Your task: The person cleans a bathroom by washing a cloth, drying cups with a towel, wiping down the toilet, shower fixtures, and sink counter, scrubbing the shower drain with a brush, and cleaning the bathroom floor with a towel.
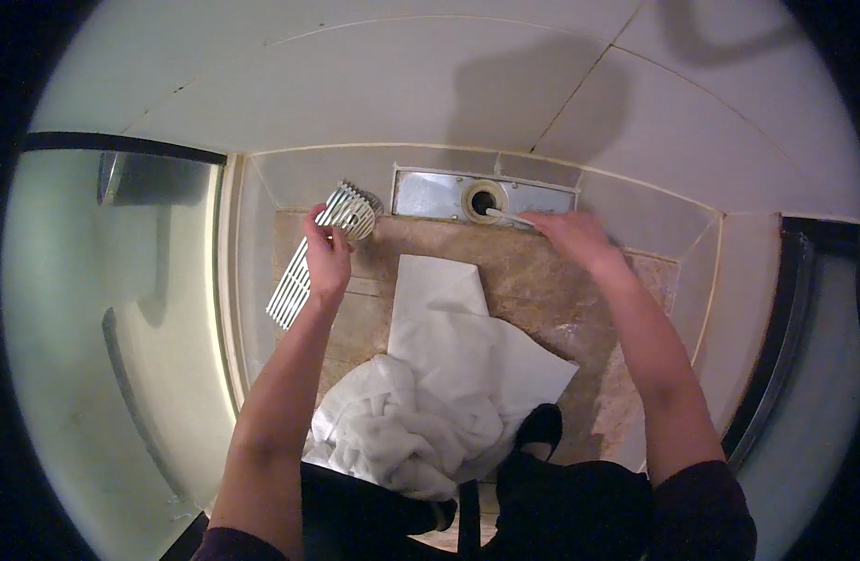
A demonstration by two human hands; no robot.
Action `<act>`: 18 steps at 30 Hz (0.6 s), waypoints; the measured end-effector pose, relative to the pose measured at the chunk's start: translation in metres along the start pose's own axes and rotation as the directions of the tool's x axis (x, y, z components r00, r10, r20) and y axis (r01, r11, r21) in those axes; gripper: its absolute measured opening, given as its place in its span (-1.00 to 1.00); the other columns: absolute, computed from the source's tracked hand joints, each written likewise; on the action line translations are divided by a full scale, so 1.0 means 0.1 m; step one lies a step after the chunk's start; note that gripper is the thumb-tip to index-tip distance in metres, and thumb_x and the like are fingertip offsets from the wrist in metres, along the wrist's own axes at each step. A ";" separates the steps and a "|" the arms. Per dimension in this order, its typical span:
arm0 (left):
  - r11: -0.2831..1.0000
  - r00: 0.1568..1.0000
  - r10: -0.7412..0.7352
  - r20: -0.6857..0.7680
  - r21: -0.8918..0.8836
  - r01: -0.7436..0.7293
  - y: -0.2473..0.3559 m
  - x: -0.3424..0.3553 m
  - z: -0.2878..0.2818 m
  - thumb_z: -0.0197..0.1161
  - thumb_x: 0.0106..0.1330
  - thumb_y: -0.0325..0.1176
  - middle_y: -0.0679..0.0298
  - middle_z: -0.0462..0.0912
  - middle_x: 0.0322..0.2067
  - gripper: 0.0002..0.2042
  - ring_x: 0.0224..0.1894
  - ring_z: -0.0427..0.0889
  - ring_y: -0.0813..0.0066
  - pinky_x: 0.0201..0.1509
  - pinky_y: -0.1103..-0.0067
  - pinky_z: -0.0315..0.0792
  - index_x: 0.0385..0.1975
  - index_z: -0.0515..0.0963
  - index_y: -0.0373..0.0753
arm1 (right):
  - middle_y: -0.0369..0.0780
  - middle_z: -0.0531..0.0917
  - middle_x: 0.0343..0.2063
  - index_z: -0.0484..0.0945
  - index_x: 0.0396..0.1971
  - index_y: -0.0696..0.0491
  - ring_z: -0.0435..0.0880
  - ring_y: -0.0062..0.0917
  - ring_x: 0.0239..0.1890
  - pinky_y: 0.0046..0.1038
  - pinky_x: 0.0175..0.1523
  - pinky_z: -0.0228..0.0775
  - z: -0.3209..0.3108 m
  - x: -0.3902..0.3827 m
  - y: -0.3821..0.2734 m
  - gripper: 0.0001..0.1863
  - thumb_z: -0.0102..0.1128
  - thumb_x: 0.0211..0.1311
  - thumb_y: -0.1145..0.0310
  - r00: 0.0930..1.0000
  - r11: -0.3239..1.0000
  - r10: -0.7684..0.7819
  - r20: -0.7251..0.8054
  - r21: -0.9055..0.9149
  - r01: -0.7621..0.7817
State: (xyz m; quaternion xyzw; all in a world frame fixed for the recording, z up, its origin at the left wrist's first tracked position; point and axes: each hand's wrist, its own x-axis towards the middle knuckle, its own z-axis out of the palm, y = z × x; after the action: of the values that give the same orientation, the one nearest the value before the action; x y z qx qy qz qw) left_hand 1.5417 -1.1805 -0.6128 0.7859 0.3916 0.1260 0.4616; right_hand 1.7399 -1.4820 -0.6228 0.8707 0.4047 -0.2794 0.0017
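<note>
At the far wall, a long metal floor drain [425, 194] lies uncovered, with a round ring [469, 190] and a dark hole in its middle. My right hand [572, 237] is closed on a slim white stick-like tool [511, 218], perhaps a toothbrush; its tip reaches the edge of the hole. To the left, my left hand [329, 257] grips a slatted metal drain grate [290, 288], which slants past the hand. A round slatted part [357, 217] shows beside my fingers; whether it is joined to the grate I cannot tell.
A crumpled white towel [439, 374] lies on the brown stone-look floor [542, 290] between the drain and my feet. My dark shoe [539, 427] is at its right edge. Tiled walls [355, 93] rise ahead, and frosted glass panels [121, 327] stand at the sides.
</note>
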 end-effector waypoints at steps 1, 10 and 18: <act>1.000 1.000 -0.001 0.009 -0.019 0.001 0.02 0.00 0.05 -0.10 0.22 -0.51 0.25 0.41 -0.55 -0.65 -0.57 0.44 0.57 -0.50 0.64 0.35 0.02 0.11 -0.23 | -0.26 0.59 -0.32 0.40 -0.03 -0.20 0.53 -0.35 -0.22 -0.34 -0.25 0.37 0.09 0.00 0.13 -0.67 -0.22 0.23 0.19 1.000 1.000 0.011 0.000 -0.008 -0.011; 0.974 0.981 -0.060 0.185 -0.203 0.098 -0.01 -0.05 0.33 -0.05 0.20 -0.51 0.27 0.40 -0.53 -0.64 -0.47 0.38 0.62 -0.43 0.64 0.30 0.00 0.13 -0.19 | -0.38 0.34 -0.63 0.36 -0.06 -0.18 0.24 -0.71 -0.66 -0.63 -0.62 0.09 -0.19 -0.27 0.29 -0.71 -0.23 0.26 0.20 0.888 0.251 -0.356 0.293 0.945 -0.212; 0.992 0.895 0.107 0.434 0.015 -0.126 0.44 0.09 1.38 0.04 0.11 -0.52 0.12 0.53 -0.44 -0.54 -0.33 0.53 0.21 -0.25 0.39 0.39 0.03 0.13 -0.10 | -0.35 0.18 -0.89 0.33 -0.32 -0.04 0.07 -0.69 -0.88 -0.55 -0.78 -0.10 -0.50 -1.51 0.61 -0.85 -0.26 0.26 0.30 0.744 -0.923 -0.074 -0.665 0.328 0.202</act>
State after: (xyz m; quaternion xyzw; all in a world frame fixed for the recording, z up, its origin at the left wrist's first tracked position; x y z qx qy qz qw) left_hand 1.6466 -1.2723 -0.6531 0.8259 0.2343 -0.0322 0.5119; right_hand 1.7297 -1.6179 -0.5203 0.0352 0.1331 -0.3938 -0.9088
